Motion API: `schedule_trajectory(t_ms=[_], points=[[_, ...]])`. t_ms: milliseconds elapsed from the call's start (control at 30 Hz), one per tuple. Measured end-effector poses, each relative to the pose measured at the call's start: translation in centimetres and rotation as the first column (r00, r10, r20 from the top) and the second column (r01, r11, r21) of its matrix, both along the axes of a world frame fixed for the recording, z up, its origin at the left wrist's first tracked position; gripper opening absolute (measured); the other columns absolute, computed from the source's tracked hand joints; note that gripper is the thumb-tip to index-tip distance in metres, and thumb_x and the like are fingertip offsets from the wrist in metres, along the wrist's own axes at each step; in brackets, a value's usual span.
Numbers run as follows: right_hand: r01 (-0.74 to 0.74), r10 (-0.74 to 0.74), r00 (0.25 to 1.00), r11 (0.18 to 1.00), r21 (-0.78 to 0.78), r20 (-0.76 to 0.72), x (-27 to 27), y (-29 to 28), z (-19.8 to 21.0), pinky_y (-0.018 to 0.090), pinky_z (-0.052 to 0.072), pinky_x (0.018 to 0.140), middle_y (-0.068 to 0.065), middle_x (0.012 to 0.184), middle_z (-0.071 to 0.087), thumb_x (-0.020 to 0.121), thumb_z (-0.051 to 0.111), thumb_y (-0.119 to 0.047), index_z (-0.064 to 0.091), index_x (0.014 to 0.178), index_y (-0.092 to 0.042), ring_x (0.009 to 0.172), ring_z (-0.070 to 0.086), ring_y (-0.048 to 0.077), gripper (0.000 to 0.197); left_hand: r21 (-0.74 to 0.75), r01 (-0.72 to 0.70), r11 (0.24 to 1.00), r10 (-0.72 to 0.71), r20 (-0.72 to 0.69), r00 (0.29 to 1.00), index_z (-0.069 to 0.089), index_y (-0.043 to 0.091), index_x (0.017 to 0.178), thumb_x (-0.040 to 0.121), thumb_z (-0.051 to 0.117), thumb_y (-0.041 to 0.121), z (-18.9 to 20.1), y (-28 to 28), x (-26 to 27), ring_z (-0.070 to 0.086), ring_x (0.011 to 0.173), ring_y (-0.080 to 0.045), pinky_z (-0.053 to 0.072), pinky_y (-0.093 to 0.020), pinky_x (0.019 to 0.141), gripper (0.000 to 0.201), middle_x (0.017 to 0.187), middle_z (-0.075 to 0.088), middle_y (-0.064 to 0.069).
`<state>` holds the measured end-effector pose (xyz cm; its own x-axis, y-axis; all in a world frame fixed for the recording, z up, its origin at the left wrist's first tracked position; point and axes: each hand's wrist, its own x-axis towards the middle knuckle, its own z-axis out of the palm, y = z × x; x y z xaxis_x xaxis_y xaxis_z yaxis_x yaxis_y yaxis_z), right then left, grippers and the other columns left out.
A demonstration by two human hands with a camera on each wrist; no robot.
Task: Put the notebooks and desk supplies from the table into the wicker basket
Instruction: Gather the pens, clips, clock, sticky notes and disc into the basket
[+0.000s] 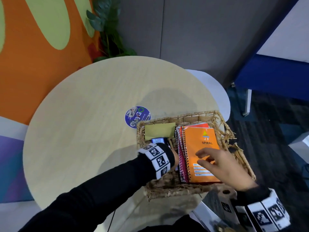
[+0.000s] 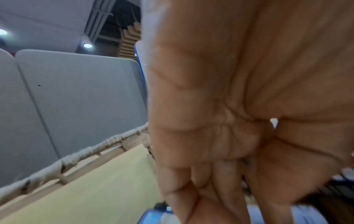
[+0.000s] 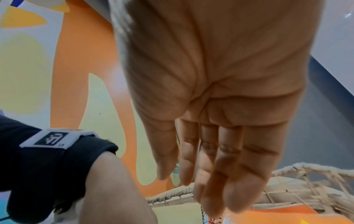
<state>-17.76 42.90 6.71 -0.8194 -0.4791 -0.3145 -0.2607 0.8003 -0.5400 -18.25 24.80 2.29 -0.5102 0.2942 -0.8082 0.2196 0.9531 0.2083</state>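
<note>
Orange and pale green wall panels back a round, light wood surface (image 1: pixel 80 118) that fills most of the head view. Near its right edge sits the wicker basket (image 1: pixel 234 136), frayed along its rim. Inside, on the right, lies a stack of spiral notebooks, the orange notebook (image 1: pixel 200 148) on top and a pink one beneath. On the left of the basket floor lies a yellow-green pad (image 1: pixel 159 132), and just nearer the person a small blue device (image 1: pixel 158 140). A round blue sticker (image 1: pixel 136 115) lies flat on the surface, touching the basket's far left corner. The right hand (image 1: pixel 222 166) hovers over the orange notebook with its grip released, fingers straight and spread. The left hand (image 2: pixel 239 106) reaches down into the basket's left side; its fingers point downward, straight, grip released.
</note>
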Motion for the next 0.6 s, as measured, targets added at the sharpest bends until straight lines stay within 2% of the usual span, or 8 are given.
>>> schedule_trajectory(t_ms=[100, 133, 233, 300, 367, 467, 533, 600], points=[[0.011, -0.011, 1.0, 1.0, -0.008, 0.006, 0.0, 0.6, -0.6, 0.01, 0.049, 0.072, -0.02, 0.095, 0.068, 0.085, 0.066, -0.027, 0.067, 0.101, -0.032, 0.081, 0.065, 0.0, 0.017, -0.035, -0.012, 0.999, 0.012, -0.015, 1.0, 0.057, -0.001, 0.124, 0.097, 0.044, 0.011, 1.9, 0.6, -0.2, 0.051, 0.069, -0.017, 0.045, -0.031, 0.07, 0.032, 0.088, 0.062, -0.012], [0.011, -0.011, 1.0, 1.0, -0.018, 0.015, 0.0, 0.6, -0.7, 0.005, 0.047, 0.069, -0.023, 0.093, 0.067, 0.085, 0.066, -0.027, 0.066, 0.099, -0.035, 0.082, 0.065, -0.001, 0.016, -0.016, -0.02, 1.0, 0.019, -0.03, 0.999, 0.06, -0.004, 0.12, 0.096, 0.043, 0.01, 2.1, 0.1, -0.8, 0.045, 0.064, -0.017, 0.045, -0.032, 0.064, 0.032, 0.078, 0.057, -0.014], [-0.003, 0.004, 1.0, 0.999, -0.049, 0.03, -0.6, 0.3, -0.5, 0.003, 0.045, 0.07, -0.029, 0.091, 0.064, 0.085, 0.067, -0.025, 0.06, 0.092, -0.043, 0.096, 0.055, -0.013, 0.02, 0.262, -0.246, 0.933, 0.296, -0.171, 0.94, 0.065, 0.002, 0.114, 0.093, 0.042, 0.011, 3.8, -3.4, -2.4, 0.056, 0.082, -0.019, 0.048, -0.029, 0.071, 0.032, 0.091, 0.062, -0.009], [-0.008, 0.01, 1.0, 0.998, -0.069, 0.027, -1.6, -0.2, -0.4, 0.006, 0.044, 0.071, -0.027, 0.09, 0.066, 0.085, 0.067, -0.023, 0.06, 0.09, -0.043, 0.095, 0.056, -0.012, 0.022, 0.426, -0.359, 0.83, 0.497, -0.274, 0.824, 0.065, 0.01, 0.114, 0.092, 0.043, 0.012, 4.5, -7.2, -3.2, 0.06, 0.102, -0.017, 0.043, -0.025, 0.083, 0.031, 0.113, 0.067, -0.003], [-0.023, 0.024, 1.0, 0.996, -0.082, 0.02, -3.0, -1.2, -0.1, 0.009, 0.045, 0.072, -0.024, 0.092, 0.068, 0.086, 0.066, -0.024, 0.064, 0.093, -0.038, 0.095, 0.057, -0.009, 0.017, 0.533, -0.47, 0.704, 0.682, -0.321, 0.658, 0.067, 0.013, 0.109, 0.09, 0.045, 0.01, 4.6, -11.2, -3.9, 0.061, 0.098, -0.016, 0.04, -0.018, 0.08, 0.029, 0.114, 0.069, -0.002], [-0.088, 0.087, 0.996, 0.992, -0.087, -0.022, -5.6, -3.8, 0.8, 0.011, 0.046, 0.073, -0.02, 0.092, 0.068, 0.087, 0.064, -0.024, 0.067, 0.096, -0.03, 0.097, 0.055, -0.008, 0.012, 0.547, -0.622, 0.559, 0.829, -0.371, 0.419, 0.07, 0.008, 0.102, 0.086, 0.049, 0.006, 1.9, -16.5, -5.1, 0.062, 0.094, -0.021, 0.046, -0.023, 0.082, 0.026, 0.107, 0.071, -0.007], [-0.146, 0.142, 0.988, 0.985, -0.091, -0.057, -7.5, -6.0, 1.7, 0.016, 0.049, 0.072, -0.014, 0.09, 0.07, 0.087, 0.064, -0.023, 0.068, 0.095, -0.025, 0.09, 0.061, 0.002, 0.009, 0.472, -0.705, 0.529, 0.842, -0.396, 0.367, 0.071, 0.008, 0.099, 0.086, 0.054, 0.008, -0.9, -19.1, -5.7, 0.063, 0.1, -0.026, 0.048, -0.03, 0.087, 0.022, 0.105, 0.072, -0.009], [-0.199, 0.193, 0.978, 0.977, -0.08, -0.08, -9.4, -8.6, 2.7, 0.024, 0.053, 0.073, -0.01, 0.089, 0.071, 0.087, 0.064, -0.022, 0.069, 0.095, -0.022, 0.08, 0.065, 0.007, 0.009, 0.39, -0.747, 0.539, 0.831, -0.391, 0.396, 0.069, 0.007, 0.097, 0.085, 0.057, 0.012, -3.3, -20.4, -6.2, 0.064, 0.101, -0.028, 0.049, -0.032, 0.086, 0.018, 0.104, 0.071, -0.011]])
